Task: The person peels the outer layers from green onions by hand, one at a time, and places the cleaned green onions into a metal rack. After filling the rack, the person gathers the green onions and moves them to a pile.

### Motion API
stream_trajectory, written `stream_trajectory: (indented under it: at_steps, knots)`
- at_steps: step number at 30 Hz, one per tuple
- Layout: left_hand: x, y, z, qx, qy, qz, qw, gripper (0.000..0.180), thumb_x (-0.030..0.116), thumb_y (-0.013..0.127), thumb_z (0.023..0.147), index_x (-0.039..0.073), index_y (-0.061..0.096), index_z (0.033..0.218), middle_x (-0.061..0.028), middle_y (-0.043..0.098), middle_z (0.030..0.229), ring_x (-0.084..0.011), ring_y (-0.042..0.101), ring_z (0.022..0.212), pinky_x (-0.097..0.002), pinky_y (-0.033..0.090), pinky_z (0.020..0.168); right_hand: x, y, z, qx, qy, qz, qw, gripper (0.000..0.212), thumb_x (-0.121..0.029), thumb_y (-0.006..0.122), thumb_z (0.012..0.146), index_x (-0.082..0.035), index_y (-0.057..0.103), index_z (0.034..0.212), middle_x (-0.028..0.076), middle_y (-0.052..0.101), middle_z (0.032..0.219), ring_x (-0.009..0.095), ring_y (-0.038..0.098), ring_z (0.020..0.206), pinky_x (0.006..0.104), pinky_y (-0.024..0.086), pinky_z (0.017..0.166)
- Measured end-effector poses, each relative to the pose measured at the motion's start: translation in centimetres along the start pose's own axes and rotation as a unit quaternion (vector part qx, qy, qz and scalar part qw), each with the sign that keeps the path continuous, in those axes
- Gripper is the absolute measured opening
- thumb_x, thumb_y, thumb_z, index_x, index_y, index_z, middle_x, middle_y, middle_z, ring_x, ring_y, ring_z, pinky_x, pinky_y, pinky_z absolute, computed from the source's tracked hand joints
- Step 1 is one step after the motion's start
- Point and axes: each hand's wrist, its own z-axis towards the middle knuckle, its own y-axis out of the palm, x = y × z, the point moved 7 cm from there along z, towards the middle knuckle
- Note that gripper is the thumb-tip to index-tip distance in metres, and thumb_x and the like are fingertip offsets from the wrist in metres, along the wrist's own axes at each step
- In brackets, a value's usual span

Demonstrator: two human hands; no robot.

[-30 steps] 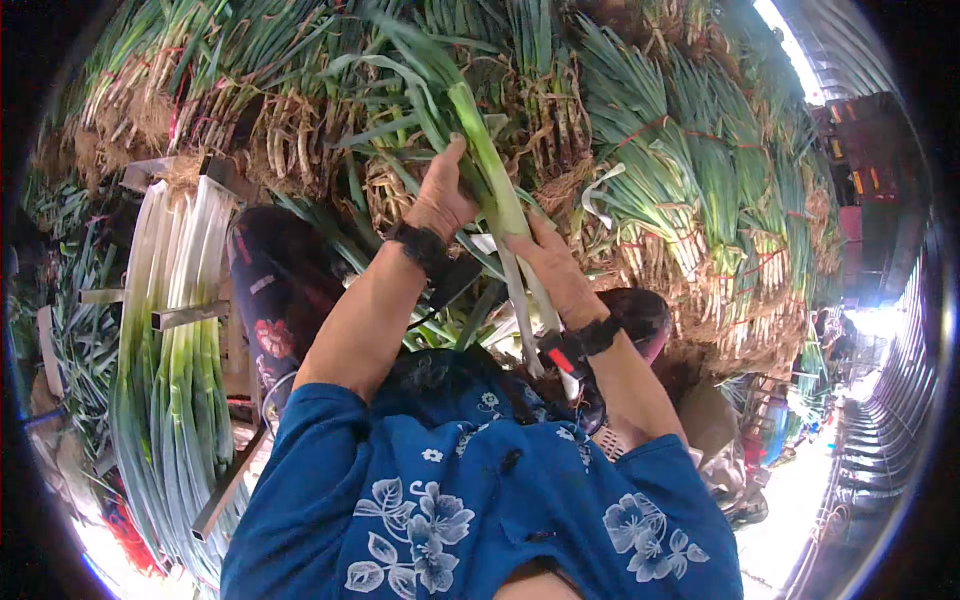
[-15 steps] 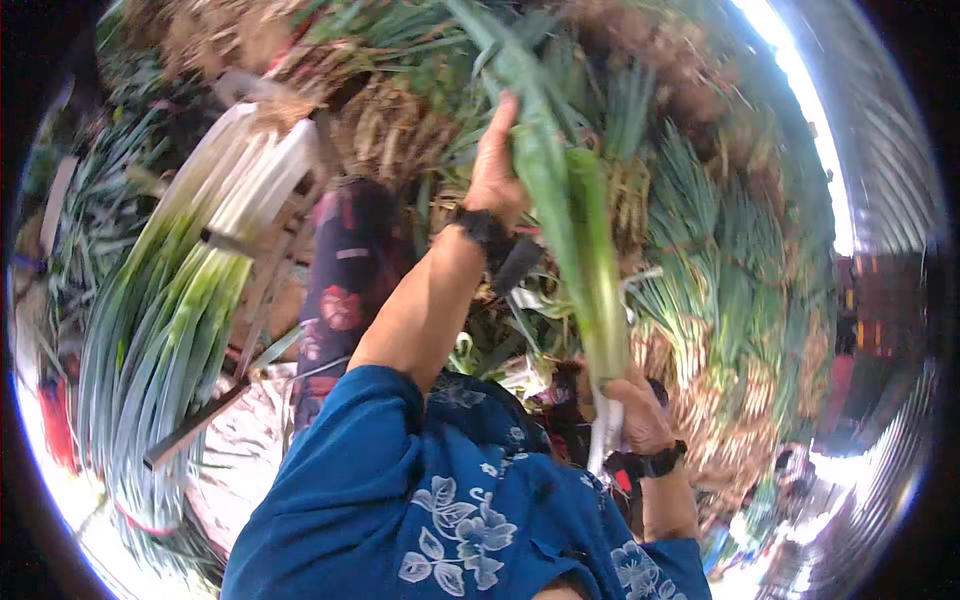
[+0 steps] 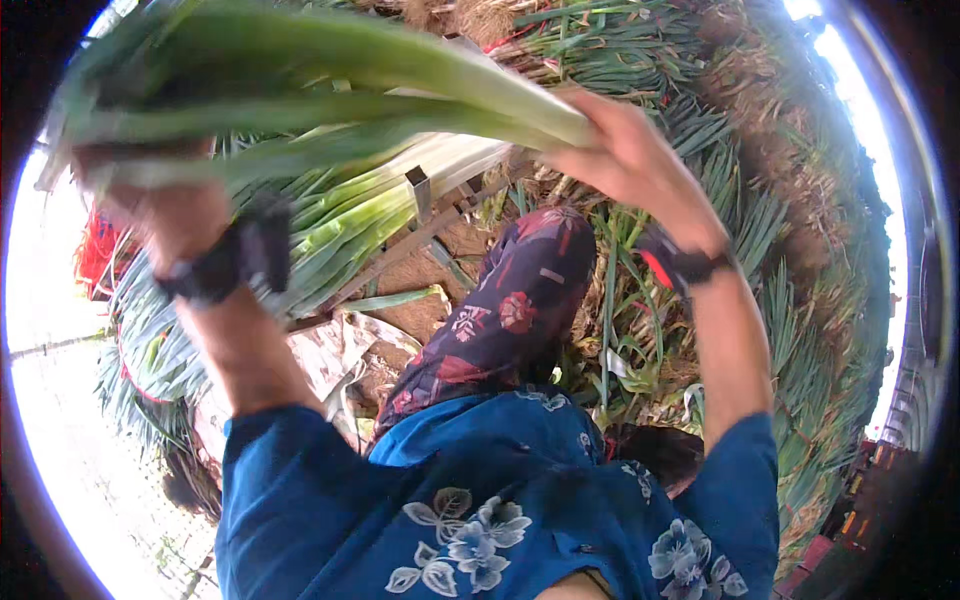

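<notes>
Long green leeks (image 3: 400, 110) stretch sideways across the upper part of the head view, their leaves blurred by motion. My right hand (image 3: 635, 150) is closed around their pale stem end. At the leafy end, my left hand (image 3: 165, 205) is against the underside of the leaves; blur and the leaves hide its fingers. Beneath the held leeks lies a pile of leeks (image 3: 340, 222), white stems to the right and green leaves hanging down to the left. A short upright metal post (image 3: 419, 195) stands against this pile.
A metal rail (image 3: 365, 278) runs under the pile. My knee in patterned trousers (image 3: 520, 290) is bent in the middle. Bundled green onions (image 3: 775, 235) with roots cover the right side. A pale crumpled sheet (image 3: 350, 355) and a red bag (image 3: 97, 250) are at left.
The leeks have swung from nearly upright to sideways and moved left, over the pile. Both my hands have moved up and apart, the left one far to the left. The view has turned leftward.
</notes>
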Motion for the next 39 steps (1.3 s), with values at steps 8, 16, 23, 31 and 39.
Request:
stream_trajectory:
  at_steps: [8,16,23,31,39]
  knots:
    - [-13.5,-16.7,-7.5,0.179,-0.274,-0.116,0.938,0.053,0.047,0.047,0.089,0.005,0.054,0.120,-0.0168,0.059,0.117,-0.0331,0.055,0.110,-0.0580,0.041,0.093,6.7,15.4,15.6,-0.127,-0.105,-0.098,0.982,0.035,-0.040,0.070,0.069,-0.012,0.065,0.090,0.013,0.066,0.085,0.030,0.064,0.084,0.0412,0.050,0.073]
    - [-18.3,-14.5,-15.1,0.230,-0.554,-0.198,0.775,0.048,0.034,0.045,0.094,0.001,0.045,0.129,-0.0169,0.047,0.131,-0.0320,0.046,0.120,-0.0538,0.035,0.101,20.2,20.8,15.6,-0.138,-0.008,-0.216,0.966,0.033,-0.033,0.065,0.073,-0.011,0.060,0.097,0.013,0.064,0.093,0.032,0.061,0.092,0.0447,0.047,0.080]
    - [-9.7,-5.0,-12.5,0.024,-0.297,0.229,0.927,0.046,0.013,0.046,0.092,0.000,0.039,0.135,-0.0150,0.046,0.134,-0.0258,0.044,0.124,-0.0388,0.034,0.104,22.2,20.5,15.3,-0.069,0.030,-0.138,0.988,0.041,-0.026,0.060,0.074,-0.012,0.057,0.112,0.014,0.064,0.102,0.031,0.061,0.097,0.0455,0.046,0.088]
    - [-24.3,9.7,-10.7,-0.450,-0.010,0.406,0.795,0.041,0.022,0.059,0.083,0.007,0.055,0.121,-0.0165,0.058,0.115,-0.0348,0.051,0.111,-0.0414,0.036,0.097,23.7,6.3,12.3,0.328,0.122,0.293,0.890,0.021,-0.017,0.057,0.084,-0.007,0.065,0.102,0.003,0.065,0.078,0.009,0.058,0.065,0.0218,0.043,0.056]
    - [-29.4,10.4,-11.1,-0.553,-0.043,0.408,0.725,0.038,0.030,0.059,0.086,0.005,0.058,0.114,-0.0170,0.061,0.107,-0.0358,0.058,0.099,-0.0416,0.045,0.085,23.3,14.0,12.0,-0.033,0.190,-0.043,0.980,0.019,-0.021,0.052,0.088,-0.010,0.066,0.094,0.006,0.066,0.077,0.013,0.062,0.066,0.0286,0.051,0.058]
